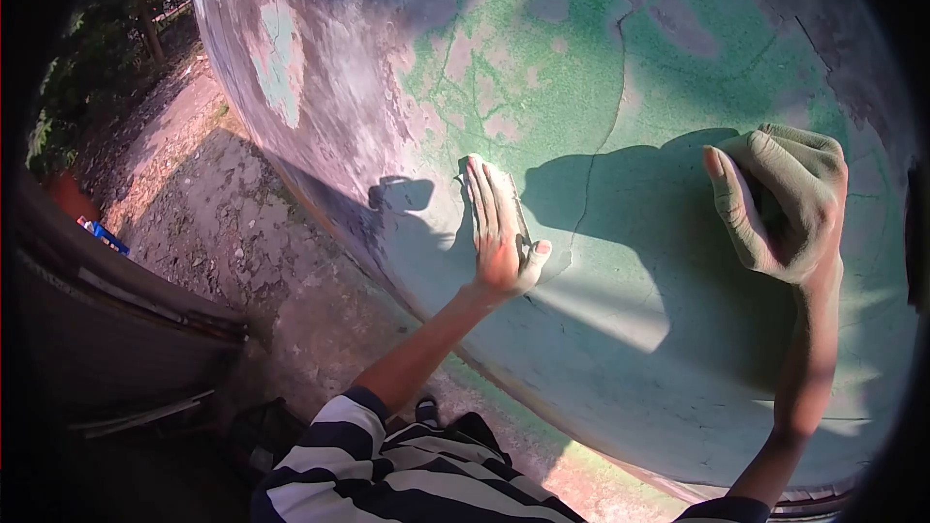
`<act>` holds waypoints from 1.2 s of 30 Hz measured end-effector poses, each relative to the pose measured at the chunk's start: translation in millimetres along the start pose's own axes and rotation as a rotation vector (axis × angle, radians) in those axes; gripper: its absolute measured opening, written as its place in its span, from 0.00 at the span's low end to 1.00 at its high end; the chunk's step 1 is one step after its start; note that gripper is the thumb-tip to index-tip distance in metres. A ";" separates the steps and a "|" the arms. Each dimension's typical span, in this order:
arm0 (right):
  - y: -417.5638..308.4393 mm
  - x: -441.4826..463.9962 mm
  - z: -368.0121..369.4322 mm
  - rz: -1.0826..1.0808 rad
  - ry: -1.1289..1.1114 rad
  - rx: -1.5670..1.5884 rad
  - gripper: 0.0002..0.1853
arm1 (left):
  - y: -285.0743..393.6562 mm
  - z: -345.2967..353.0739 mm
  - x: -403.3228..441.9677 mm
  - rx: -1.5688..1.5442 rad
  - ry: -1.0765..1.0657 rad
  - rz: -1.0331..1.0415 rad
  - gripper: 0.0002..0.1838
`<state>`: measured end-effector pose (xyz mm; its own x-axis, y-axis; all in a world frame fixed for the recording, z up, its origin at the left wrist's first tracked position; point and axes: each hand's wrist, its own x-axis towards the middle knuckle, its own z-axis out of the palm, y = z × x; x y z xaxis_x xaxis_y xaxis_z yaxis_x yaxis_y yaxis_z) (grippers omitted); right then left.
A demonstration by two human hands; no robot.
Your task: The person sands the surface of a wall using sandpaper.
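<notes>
A large curved wall with patchy green and grey paint stands in front of me. My left hand lies flat against it, fingers stretched and together, thumb out to the side. Along the right side of those fingers runs a thin straight edge, perhaps of a flat piece under the palm; most of it is hidden. My right hand, coated in pale dust, is curled closed at the right, close to the wall. Whatever its fingers may hold is hidden. Both hands cast shadows on the painted surface.
Cracks run down the wall. Below its rounded lower edge is rough concrete ground. A dark ribbed structure stands at the lower left, with a blue item beyond it. Trees rise at the upper left.
</notes>
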<state>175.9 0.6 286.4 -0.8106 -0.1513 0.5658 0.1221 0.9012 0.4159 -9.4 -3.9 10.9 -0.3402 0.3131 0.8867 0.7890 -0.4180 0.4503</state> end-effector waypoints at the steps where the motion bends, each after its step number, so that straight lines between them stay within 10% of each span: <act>1: 0.3 -1.0 -0.1 0.000 0.002 0.001 0.08 | -11.2 -1.7 3.7 0.048 -0.023 0.014 0.48; 7: 3.7 -1.1 0.3 0.001 0.014 0.017 0.08 | -67.0 -43.0 134.4 0.062 0.208 -0.072 0.45; 18: -0.8 -0.9 2.3 -0.016 0.027 0.011 0.08 | -48.4 -22.5 53.9 0.010 0.017 0.032 0.46; 22: -0.3 -0.9 0.4 -0.007 0.000 0.013 0.08 | -144.5 -51.4 157.9 -0.227 0.336 -0.236 0.44; 31: -8.5 -0.6 7.3 -0.017 0.086 0.040 0.08 | 8.4 9.6 -36.7 -0.007 -0.174 0.080 0.59; 36: -8.4 1.2 4.1 -0.032 0.109 0.030 0.08 | -37.4 -26.5 68.1 0.000 -0.003 0.007 0.57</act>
<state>171.6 -5.5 280.7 -0.7465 -0.2223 0.6271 0.0781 0.9067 0.4144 -75.6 10.4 57.3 -0.3336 0.3128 0.8893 0.7914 -0.4197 0.4445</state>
